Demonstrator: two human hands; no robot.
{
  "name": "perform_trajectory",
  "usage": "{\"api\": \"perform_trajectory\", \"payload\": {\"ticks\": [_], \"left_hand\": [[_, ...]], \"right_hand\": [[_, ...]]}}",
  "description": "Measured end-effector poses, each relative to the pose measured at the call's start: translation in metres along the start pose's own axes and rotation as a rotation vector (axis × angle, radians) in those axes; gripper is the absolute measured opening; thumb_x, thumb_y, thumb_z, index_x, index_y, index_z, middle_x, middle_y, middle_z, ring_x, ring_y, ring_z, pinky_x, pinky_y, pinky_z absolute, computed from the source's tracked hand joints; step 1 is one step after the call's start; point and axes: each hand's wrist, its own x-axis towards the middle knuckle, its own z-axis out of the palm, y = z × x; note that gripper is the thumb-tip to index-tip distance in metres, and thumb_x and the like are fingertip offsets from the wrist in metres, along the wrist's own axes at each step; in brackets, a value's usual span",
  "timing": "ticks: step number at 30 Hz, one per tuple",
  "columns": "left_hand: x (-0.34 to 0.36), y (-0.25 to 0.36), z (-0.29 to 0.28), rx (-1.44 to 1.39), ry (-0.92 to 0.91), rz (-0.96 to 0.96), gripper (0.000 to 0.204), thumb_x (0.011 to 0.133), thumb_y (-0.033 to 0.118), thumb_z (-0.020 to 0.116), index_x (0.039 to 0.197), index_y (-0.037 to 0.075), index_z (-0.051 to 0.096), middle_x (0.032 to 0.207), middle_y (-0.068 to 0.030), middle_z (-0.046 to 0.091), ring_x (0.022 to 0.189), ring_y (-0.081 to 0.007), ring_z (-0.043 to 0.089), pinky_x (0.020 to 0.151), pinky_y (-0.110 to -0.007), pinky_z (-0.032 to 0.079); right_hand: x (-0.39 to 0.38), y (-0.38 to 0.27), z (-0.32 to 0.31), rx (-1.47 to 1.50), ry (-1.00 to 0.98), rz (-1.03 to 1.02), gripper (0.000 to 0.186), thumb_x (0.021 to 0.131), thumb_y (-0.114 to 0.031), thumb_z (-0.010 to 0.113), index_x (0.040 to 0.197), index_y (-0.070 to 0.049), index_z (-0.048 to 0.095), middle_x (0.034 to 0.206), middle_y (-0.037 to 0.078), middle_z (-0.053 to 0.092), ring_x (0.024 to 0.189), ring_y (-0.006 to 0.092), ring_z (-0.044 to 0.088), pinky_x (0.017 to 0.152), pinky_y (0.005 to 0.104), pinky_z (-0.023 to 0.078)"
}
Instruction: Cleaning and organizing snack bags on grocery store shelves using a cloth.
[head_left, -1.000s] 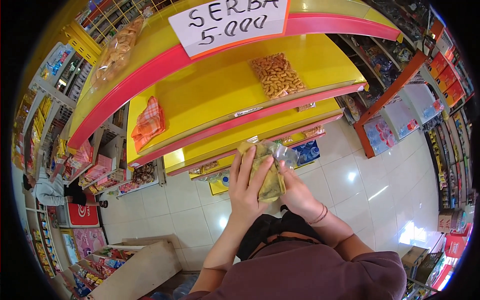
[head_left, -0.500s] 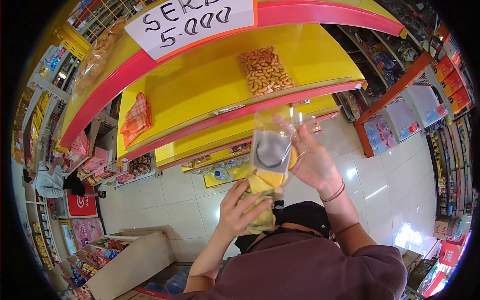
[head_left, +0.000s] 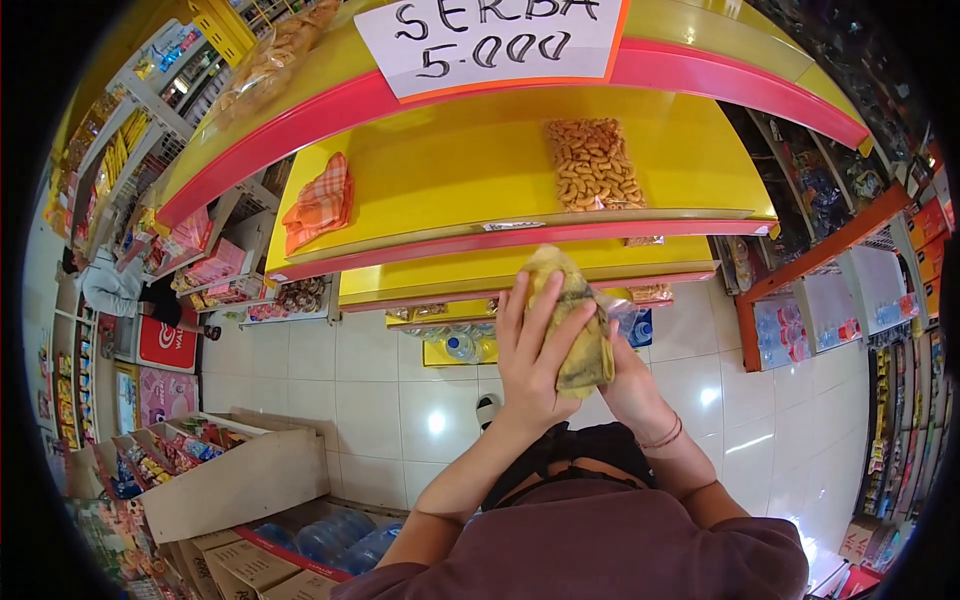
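My left hand [head_left: 532,365] is closed on a grubby yellow cloth [head_left: 580,345], its fingers spread across the front. My right hand [head_left: 632,385] comes up on the other side, behind the cloth, with most of its fingers hidden. A bit of clear plastic packet [head_left: 616,300] shows past the cloth's upper right edge; the rest of it is covered. Both hands are in front of the yellow shelf [head_left: 440,185]. On that shelf lie a clear bag of curved brown snacks [head_left: 595,165] and, to the left, a folded orange checked cloth [head_left: 320,203].
Red-pink edging [head_left: 700,75] with a paper sign [head_left: 490,45] crosses above. Lower shelves hold plastic bottles [head_left: 462,347]. At left are a slanted snack bin [head_left: 240,485] and a person in a light jacket [head_left: 110,285]. An orange-framed rack [head_left: 800,260] stands at right.
The yellow cloth has come up over the clear packet, which was in plain view in my right hand. Both hands have drawn together and moved right. The view has shifted a little.
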Motion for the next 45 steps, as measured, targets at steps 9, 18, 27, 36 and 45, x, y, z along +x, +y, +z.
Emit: {"api": "perform_trajectory", "payload": {"ticks": [9, 18, 27, 36, 45], "left_hand": [[-0.013, 0.006, -0.013, 0.114, -0.303, 0.224, 0.047, 0.075, 0.038, 0.053, 0.113, 0.011, 0.064, 0.126, -0.0069, 0.055, 0.123, -0.0287, 0.046, 0.106, -0.051, 0.025], [-0.046, -0.010, -0.022, 0.113, -0.265, 0.417, 0.031, 0.080, 0.023, 0.051, 0.103, 0.012, 0.068, 0.113, -0.0048, 0.063, 0.112, -0.0279, 0.055, 0.103, -0.048, 0.034], [-0.064, -0.027, -0.024, -0.457, 0.009, -0.501, 0.033, 0.073, 0.007, 0.049, 0.100, -0.003, 0.064, 0.113, -0.0219, 0.059, 0.114, -0.0339, 0.052, 0.094, -0.041, 0.042], [-0.022, -0.005, -0.018, 0.078, -0.145, -0.035, 0.053, 0.066, 0.027, 0.069, 0.117, 0.016, 0.063, 0.129, -0.0232, 0.042, 0.119, -0.0489, 0.041, 0.096, -0.050, 0.039], [-0.045, -0.013, -0.057, 0.130, -0.182, 0.157, 0.041, 0.066, 0.028, 0.067, 0.103, 0.011, 0.069, 0.099, -0.0126, 0.057, 0.103, -0.0465, 0.053, 0.087, -0.048, 0.048]], "right_hand": [[0.026, -0.036, -0.013, 0.354, -0.131, 0.127, 0.055, 0.099, -0.044, 0.020, 0.136, -0.007, 0.038, 0.132, 0.010, 0.047, 0.120, 0.0231, 0.045, 0.103, 0.0355, 0.035], [0.029, -0.042, -0.019, 0.481, -0.236, 0.184, 0.062, 0.096, -0.051, 0.022, 0.140, -0.008, 0.031, 0.139, 0.010, 0.040, 0.129, 0.0251, 0.036, 0.107, 0.0400, 0.029], [0.025, -0.052, -0.032, 0.232, -0.070, -0.110, 0.063, 0.098, -0.048, 0.019, 0.143, -0.005, 0.023, 0.142, 0.011, 0.036, 0.130, 0.0261, 0.035, 0.108, 0.0400, 0.028], [0.030, -0.028, -0.002, 0.295, -0.221, 0.055, 0.070, 0.094, -0.057, 0.019, 0.144, -0.008, 0.021, 0.139, 0.015, 0.038, 0.128, 0.0262, 0.038, 0.106, 0.0401, 0.031], [0.048, -0.024, 0.003, 0.464, -0.275, 0.165, 0.066, 0.095, -0.054, 0.012, 0.143, -0.010, 0.025, 0.136, 0.015, 0.043, 0.128, 0.0265, 0.039, 0.106, 0.0406, 0.032]]}}
